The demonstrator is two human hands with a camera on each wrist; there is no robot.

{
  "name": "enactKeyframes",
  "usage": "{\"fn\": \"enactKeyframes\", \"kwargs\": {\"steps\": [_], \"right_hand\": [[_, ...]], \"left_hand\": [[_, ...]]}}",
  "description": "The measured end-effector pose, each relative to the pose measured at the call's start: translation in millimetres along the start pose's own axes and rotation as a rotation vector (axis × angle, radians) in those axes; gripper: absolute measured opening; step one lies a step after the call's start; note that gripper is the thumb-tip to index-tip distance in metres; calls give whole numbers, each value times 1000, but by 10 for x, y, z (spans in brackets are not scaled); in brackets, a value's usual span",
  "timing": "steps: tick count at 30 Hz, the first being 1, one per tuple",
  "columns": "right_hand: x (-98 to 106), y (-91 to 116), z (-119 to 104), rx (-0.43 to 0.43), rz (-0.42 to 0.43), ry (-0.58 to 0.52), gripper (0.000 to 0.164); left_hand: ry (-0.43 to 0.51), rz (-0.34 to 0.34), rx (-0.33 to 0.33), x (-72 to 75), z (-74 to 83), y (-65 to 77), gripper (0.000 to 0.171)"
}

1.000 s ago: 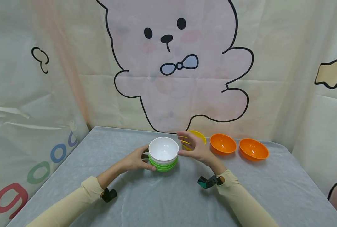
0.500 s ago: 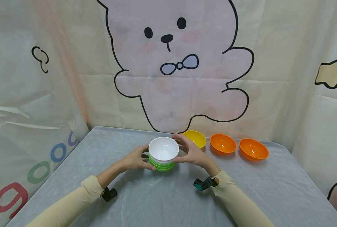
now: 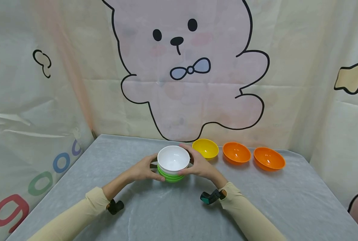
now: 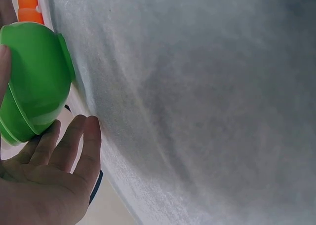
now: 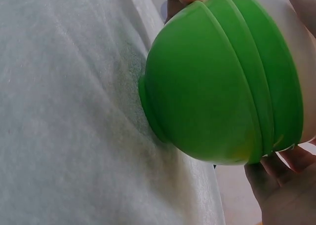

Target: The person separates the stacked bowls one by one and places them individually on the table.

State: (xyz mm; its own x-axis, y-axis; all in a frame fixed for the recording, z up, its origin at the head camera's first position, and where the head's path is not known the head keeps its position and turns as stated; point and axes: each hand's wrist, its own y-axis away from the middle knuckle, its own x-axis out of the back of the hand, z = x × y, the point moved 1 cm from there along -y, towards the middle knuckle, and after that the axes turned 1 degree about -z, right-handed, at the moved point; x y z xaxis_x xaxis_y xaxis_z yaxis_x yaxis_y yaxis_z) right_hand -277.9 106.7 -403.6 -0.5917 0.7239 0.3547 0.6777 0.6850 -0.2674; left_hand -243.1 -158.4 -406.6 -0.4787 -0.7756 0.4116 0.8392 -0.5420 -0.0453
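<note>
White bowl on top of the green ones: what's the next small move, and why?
Probably lift the white bowl with the right hand while the left hand steadies the green bowls: it sits uppermost, both hands flank it, and the yellow bowl and orange bowls stand singly.

Left hand and right hand face each other, partly hidden fingers apparently curved.

The right hand now curls round the white bowl. Right of it, the yellow bowl shows more.
</note>
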Motion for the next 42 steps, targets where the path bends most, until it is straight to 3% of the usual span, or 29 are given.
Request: {"fn": "enactKeyframes", "kwargs": {"steps": [28, 42], "right_hand": [[-4, -15, -19, 46, 53, 34, 91], [54, -21, -75, 70, 91, 13, 95]], "left_hand": [[-11, -6, 8, 7, 0, -10, 91], [-25, -10, -7, 10, 31, -17, 95]]}}
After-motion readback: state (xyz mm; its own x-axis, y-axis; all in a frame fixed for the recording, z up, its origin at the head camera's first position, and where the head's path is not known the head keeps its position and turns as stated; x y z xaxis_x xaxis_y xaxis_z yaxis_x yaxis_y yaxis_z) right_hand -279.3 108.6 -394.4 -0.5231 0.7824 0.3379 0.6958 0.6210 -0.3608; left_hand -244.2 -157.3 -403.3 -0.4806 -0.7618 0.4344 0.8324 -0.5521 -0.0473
